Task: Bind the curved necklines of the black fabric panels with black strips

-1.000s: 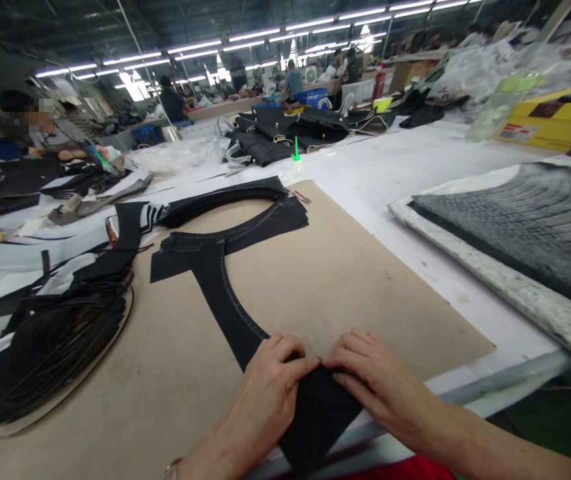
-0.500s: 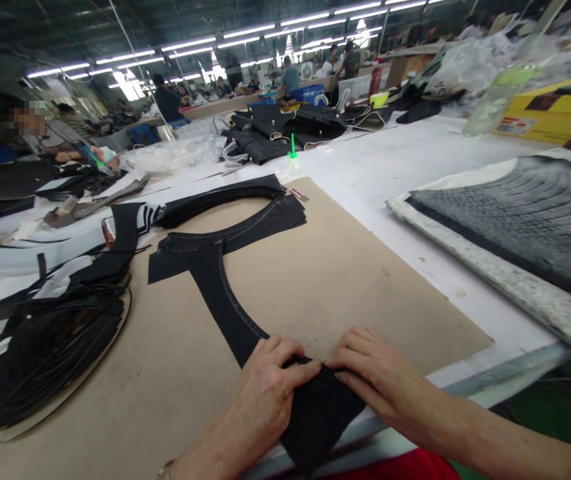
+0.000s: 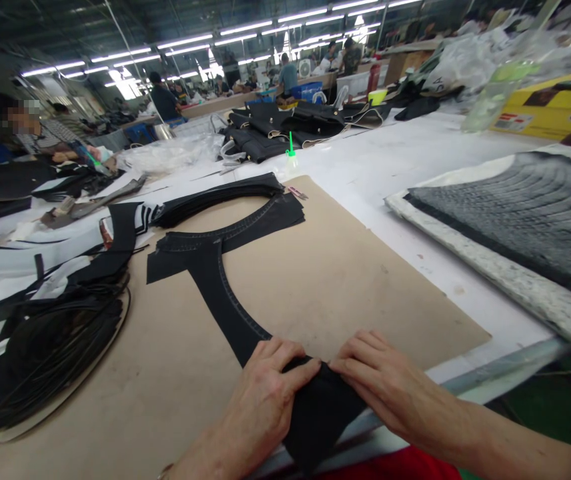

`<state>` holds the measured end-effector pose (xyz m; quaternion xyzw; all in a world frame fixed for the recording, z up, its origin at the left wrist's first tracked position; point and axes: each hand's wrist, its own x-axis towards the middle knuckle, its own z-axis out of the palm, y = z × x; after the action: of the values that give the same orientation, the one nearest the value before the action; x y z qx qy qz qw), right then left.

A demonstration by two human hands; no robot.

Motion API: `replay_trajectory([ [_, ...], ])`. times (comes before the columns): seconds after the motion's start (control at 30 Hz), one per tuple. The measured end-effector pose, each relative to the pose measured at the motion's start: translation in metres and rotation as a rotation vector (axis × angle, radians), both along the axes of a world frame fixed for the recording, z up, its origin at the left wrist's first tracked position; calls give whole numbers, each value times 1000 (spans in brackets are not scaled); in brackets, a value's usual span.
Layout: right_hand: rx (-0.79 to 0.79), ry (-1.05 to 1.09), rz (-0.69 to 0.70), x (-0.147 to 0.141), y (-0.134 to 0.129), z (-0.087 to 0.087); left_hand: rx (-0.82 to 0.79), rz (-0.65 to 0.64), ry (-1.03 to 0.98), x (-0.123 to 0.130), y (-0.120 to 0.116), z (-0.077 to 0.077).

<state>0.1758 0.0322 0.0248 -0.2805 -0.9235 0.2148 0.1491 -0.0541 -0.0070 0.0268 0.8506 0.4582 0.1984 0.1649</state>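
A curved black piece (image 3: 210, 293) with a line of marks along its inner edge lies on the tan sheet (image 3: 325, 267) and runs down to my hands. My left hand (image 3: 270, 383) is closed on its near end, thumb and fingers pressing the edge. Just to the right, my right hand (image 3: 375, 370) has its fingers together on the same edge, close to the left thumb. Below both hands the black material hangs past the table's front edge. The far end of the piece touches a stack of curved black pieces (image 3: 285, 212).
Coiled black strips (image 3: 70, 347) lie at the left. Behind the sheet stand a green-tipped bottle (image 3: 291, 159) and black bags (image 3: 290, 123). A textured grey-black panel (image 3: 515, 213) lies at the right, near a yellow box (image 3: 545, 110). People work in the background.
My right thumb has moved in against its fingers at the black edge. My left hand has barely moved. The view has shifted slightly.
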Motion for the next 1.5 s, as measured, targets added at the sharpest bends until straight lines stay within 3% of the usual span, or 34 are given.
replay_trajectory([
  [0.47, -7, 66, -46, 8, -5, 0, 88, 41, 46, 12, -3, 1],
  [0.8, -81, 71, -148, 4, -9, -5, 8, 48, -72, 24, -3, 0],
  [1.13, 93, 98, -94, 9, -11, -8, 74, 5, 17, 24, -7, -3],
  [1.5, 119, 74, -71, 19, -12, -6, 209, 18, -10, 26, -11, -14],
])
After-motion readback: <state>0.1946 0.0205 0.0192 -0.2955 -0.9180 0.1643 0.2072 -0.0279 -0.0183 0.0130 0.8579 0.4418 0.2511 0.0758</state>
